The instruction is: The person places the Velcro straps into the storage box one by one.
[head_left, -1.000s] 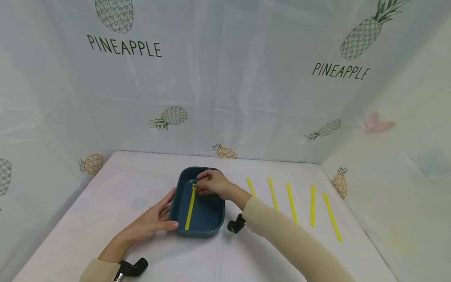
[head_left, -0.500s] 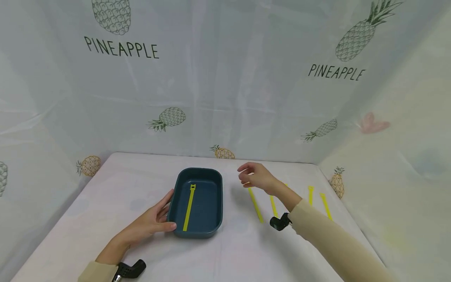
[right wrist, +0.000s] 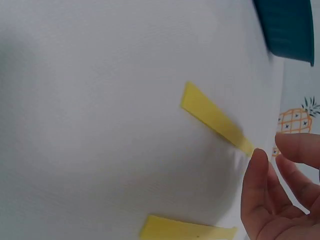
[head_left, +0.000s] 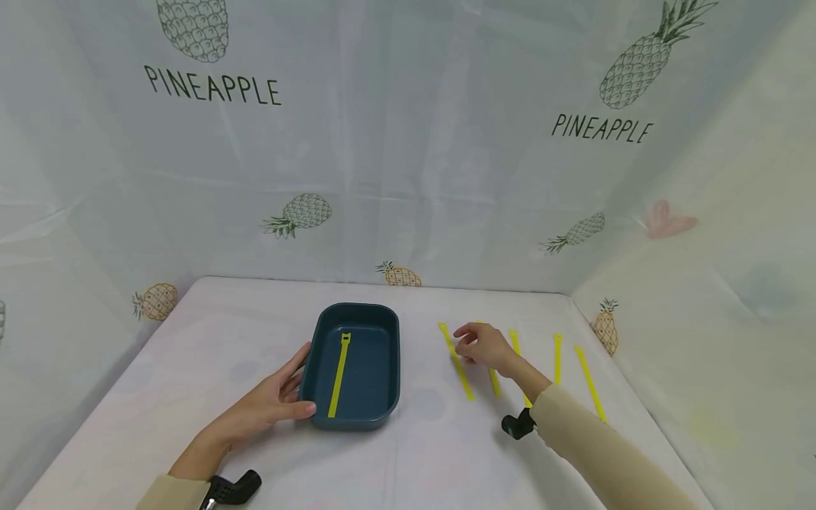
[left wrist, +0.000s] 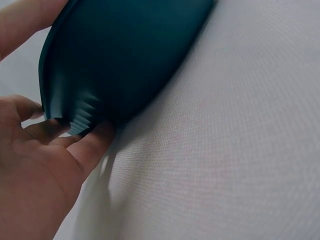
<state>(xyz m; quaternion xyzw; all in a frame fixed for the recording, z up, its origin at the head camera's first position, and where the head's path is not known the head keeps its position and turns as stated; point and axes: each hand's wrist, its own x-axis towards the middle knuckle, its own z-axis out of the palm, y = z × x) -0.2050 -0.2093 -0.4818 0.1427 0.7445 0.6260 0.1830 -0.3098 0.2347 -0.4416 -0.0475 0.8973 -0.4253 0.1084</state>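
Note:
My left hand (head_left: 268, 404) holds the dark blue tray (head_left: 376, 382) at its left side, thumb on the near left corner of the rim. In the left wrist view the fingers (left wrist: 95, 142) curl against the tray's outer wall. One yellow cable strap (head_left: 339, 375) with a slotted head lies inside, along the left. My right hand (head_left: 487, 348) hovers over the table at the leftmost loose yellow cable strap (head_left: 464, 379), thumb and fingers parted. In the right wrist view, that strap's far end meets the fingertips and is partly hidden.
Several more yellow straps lie in a row to the right, including one strap (head_left: 557, 358) and the outermost strap (head_left: 591, 386); the right arm overlaps some. A white cloth covers the table (head_left: 255, 312). A pineapple-print curtain (head_left: 433, 156) stands behind.
My right hand has left the tray, moved right, and come down beside the leftmost loose strap. The strap in the tray stays put, and my left hand still holds the tray.

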